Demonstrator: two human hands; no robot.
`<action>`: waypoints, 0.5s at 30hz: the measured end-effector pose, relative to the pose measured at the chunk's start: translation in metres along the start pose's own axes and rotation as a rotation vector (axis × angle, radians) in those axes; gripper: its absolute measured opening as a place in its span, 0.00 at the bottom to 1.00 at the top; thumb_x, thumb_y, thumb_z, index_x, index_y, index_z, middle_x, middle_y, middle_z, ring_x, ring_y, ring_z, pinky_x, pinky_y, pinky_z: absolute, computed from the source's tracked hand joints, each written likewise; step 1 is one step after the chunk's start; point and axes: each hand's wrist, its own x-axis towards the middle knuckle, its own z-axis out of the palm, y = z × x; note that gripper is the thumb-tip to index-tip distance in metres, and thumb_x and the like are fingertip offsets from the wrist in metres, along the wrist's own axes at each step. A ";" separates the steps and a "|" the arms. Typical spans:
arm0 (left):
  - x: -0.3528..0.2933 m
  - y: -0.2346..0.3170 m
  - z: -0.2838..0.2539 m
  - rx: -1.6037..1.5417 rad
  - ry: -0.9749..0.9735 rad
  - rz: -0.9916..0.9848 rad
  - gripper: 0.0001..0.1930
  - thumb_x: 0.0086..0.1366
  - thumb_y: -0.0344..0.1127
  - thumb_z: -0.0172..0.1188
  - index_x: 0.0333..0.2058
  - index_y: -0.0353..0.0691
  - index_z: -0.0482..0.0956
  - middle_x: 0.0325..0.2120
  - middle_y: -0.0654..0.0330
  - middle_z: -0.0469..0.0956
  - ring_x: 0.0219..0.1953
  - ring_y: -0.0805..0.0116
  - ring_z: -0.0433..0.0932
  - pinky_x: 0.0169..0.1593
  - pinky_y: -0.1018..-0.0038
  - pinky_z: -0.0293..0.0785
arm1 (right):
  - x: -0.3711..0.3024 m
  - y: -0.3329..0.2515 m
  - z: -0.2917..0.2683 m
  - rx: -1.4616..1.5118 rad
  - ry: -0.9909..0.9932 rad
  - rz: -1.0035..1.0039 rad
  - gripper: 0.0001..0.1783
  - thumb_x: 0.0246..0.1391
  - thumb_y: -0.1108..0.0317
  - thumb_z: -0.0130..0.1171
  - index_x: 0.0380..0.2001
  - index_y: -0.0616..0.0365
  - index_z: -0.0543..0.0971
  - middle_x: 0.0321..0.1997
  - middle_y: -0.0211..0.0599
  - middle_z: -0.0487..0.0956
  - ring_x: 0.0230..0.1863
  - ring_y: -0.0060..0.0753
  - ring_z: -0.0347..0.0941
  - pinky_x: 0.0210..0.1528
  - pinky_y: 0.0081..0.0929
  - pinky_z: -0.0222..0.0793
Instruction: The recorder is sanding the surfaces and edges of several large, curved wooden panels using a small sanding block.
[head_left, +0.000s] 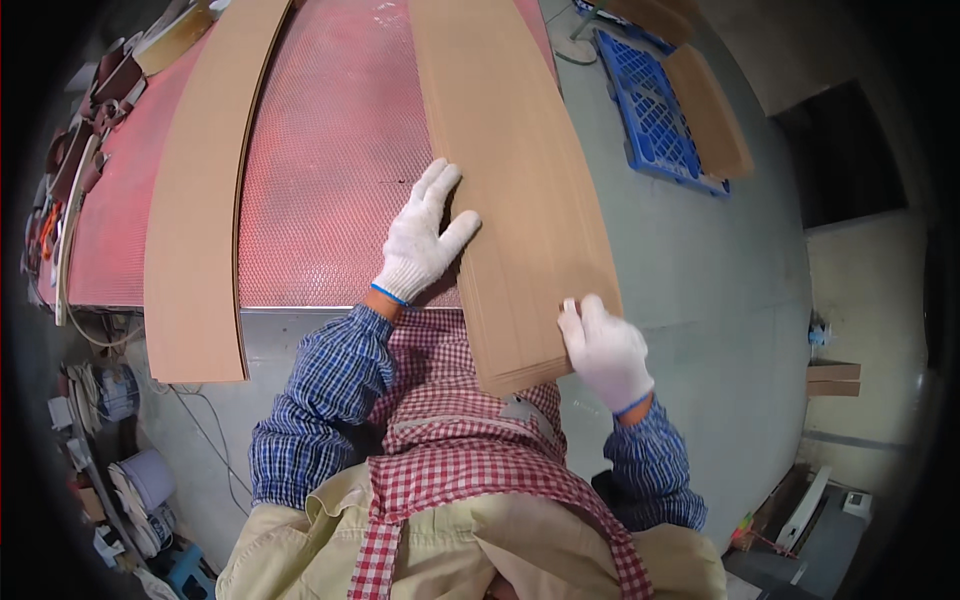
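A long tan board [510, 170], with faint lines like wood grain, lies lengthwise on the red-topped table [330, 170]. Its near end juts past the table's front edge toward my apron. My left hand [422, 235], in a white knitted glove, rests at the board's left edge with fingers stretched out and thumb apart. Also gloved, my right hand [607, 355] is closed over the near right part of the board. Between its fingertips shows a small brownish bit, too little to name.
Another stack of long tan boards [195, 190] lies on the table's left side, overhanging the front. Brown rolls and strips [115, 80] and a tape roll [175, 40] crowd the far left edge. A blue plastic pallet [650, 110] stands on the floor at far right. Cables [210, 430] trail at lower left.
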 end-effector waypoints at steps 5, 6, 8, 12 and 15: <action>-0.001 -0.003 0.002 -0.024 -0.032 -0.023 0.33 0.64 0.44 0.61 0.65 0.40 0.63 0.68 0.45 0.58 0.68 0.47 0.62 0.67 0.61 0.63 | -0.059 0.005 0.004 -0.161 -0.131 -0.078 0.16 0.66 0.55 0.47 0.34 0.56 0.73 0.24 0.48 0.79 0.25 0.53 0.78 0.24 0.49 0.71; -0.003 -0.001 0.002 -0.025 -0.031 -0.024 0.33 0.64 0.44 0.61 0.65 0.40 0.63 0.68 0.45 0.58 0.68 0.47 0.62 0.67 0.61 0.63 | -0.063 0.000 0.000 -0.020 -0.225 0.123 0.15 0.67 0.55 0.47 0.35 0.55 0.74 0.26 0.47 0.79 0.26 0.53 0.78 0.25 0.50 0.71; -0.003 -0.002 0.003 -0.027 -0.031 -0.029 0.33 0.64 0.45 0.61 0.65 0.40 0.63 0.68 0.45 0.58 0.68 0.47 0.62 0.67 0.61 0.63 | -0.065 -0.011 -0.006 0.122 -0.321 0.324 0.15 0.67 0.55 0.47 0.37 0.55 0.75 0.27 0.47 0.79 0.27 0.53 0.78 0.26 0.50 0.71; -0.004 -0.004 0.004 0.013 0.000 -0.008 0.35 0.63 0.49 0.62 0.64 0.41 0.64 0.68 0.46 0.59 0.65 0.46 0.65 0.65 0.61 0.67 | -0.064 -0.027 -0.001 0.255 -0.182 0.277 0.14 0.67 0.56 0.47 0.38 0.54 0.75 0.28 0.47 0.79 0.27 0.53 0.78 0.27 0.50 0.72; -0.003 -0.002 0.003 -0.001 -0.015 -0.020 0.34 0.64 0.47 0.62 0.65 0.40 0.64 0.68 0.45 0.58 0.67 0.47 0.63 0.66 0.61 0.65 | -0.064 -0.028 0.002 0.197 -0.159 0.152 0.12 0.67 0.59 0.47 0.39 0.55 0.75 0.31 0.44 0.77 0.25 0.50 0.77 0.24 0.46 0.72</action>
